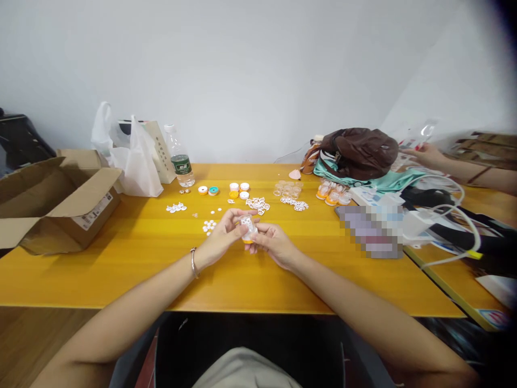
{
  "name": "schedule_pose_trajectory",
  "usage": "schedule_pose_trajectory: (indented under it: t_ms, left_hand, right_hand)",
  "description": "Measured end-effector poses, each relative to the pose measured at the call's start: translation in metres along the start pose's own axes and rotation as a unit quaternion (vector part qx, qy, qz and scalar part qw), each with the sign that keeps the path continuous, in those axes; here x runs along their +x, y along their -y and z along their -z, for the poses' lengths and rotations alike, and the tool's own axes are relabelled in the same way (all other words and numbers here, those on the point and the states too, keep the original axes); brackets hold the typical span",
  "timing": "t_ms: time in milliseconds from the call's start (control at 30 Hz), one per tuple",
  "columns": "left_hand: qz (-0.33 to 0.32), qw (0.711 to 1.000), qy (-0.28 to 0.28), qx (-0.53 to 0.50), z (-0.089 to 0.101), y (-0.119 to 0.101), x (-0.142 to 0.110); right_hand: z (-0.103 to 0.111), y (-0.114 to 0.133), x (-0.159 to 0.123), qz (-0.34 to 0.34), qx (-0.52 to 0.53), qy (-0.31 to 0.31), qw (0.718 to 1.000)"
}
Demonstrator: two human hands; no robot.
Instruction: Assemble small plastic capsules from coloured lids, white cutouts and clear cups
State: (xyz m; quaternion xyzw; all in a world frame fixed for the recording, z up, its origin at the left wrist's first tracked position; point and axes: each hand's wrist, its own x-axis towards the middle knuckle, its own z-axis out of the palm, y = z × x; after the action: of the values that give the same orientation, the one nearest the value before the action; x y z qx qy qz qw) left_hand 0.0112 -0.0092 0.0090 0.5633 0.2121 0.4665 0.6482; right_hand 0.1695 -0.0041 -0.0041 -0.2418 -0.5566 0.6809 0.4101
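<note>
Both hands hold a small clear plastic piece with an orange base (pixel 248 230) above the table; white shapes show inside it. My left hand (pixel 226 233) grips its left side, thumb against the front. On the right side, my right hand (pixel 274 242) pinches it near the base. Just beyond lie white openwork pieces (pixel 257 205), and small white discs (pixel 209 226) are left of my left hand. Further back are white and orange round caps (pixel 234 190), clear rings or cups (pixel 288 188) and another pile of openwork pieces (pixel 294 203).
An open cardboard box (pixel 72 210), white plastic bag (pixel 135 167) and water bottle (pixel 180 159) stand left. On the right are finished-looking clear-and-orange pieces (pixel 333 193), a brown bag (pixel 359 151), a blurred flat object (pixel 371 231) and white cables (pixel 464 226). Another person's hand (pixel 428 156) is at far right.
</note>
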Motion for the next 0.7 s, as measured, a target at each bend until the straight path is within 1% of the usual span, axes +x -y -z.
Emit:
schedule_pose_trajectory:
  t_ms: [133, 200, 267, 333, 467, 600, 633, 700]
  left_hand:
    - [0.027, 0.999, 0.021, -0.021, 0.001, 0.000, 0.001]
    - [0.016, 1.000, 0.004, 0.000, 0.001, 0.000, 0.001]
    - [0.002, 0.999, -0.021, 0.043, 0.001, 0.000, 0.001]
    - [0.006, 0.997, -0.022, 0.070, 0.000, -0.001, 0.001]
    - [0.009, 0.998, 0.004, 0.056, -0.003, -0.004, 0.000]
    - [0.007, 0.999, 0.006, 0.047, 0.001, -0.003, 0.001]
    - [0.008, 0.999, 0.016, 0.051, 0.004, -0.004, 0.002]
    - [0.014, 0.996, 0.053, 0.072, 0.010, -0.005, 0.003]
  right_hand:
    - [0.001, 0.000, 0.000, -0.001, 0.006, -0.005, 1.000]
    - [0.001, 0.001, 0.000, 0.000, -0.005, -0.009, 1.000]
    - [0.000, 0.001, 0.000, -0.001, -0.015, -0.010, 1.000]
    - [-0.001, 0.000, 0.000, -0.005, -0.013, -0.011, 1.000]
    - [-0.002, -0.006, 0.002, -0.006, 0.002, -0.018, 1.000]
    - [-0.001, -0.008, 0.004, -0.003, 0.002, -0.025, 1.000]
    - [-0.001, -0.007, 0.004, -0.002, 0.008, -0.025, 1.000]
    - [0.002, -0.004, 0.004, -0.002, 0.025, -0.019, 1.000]
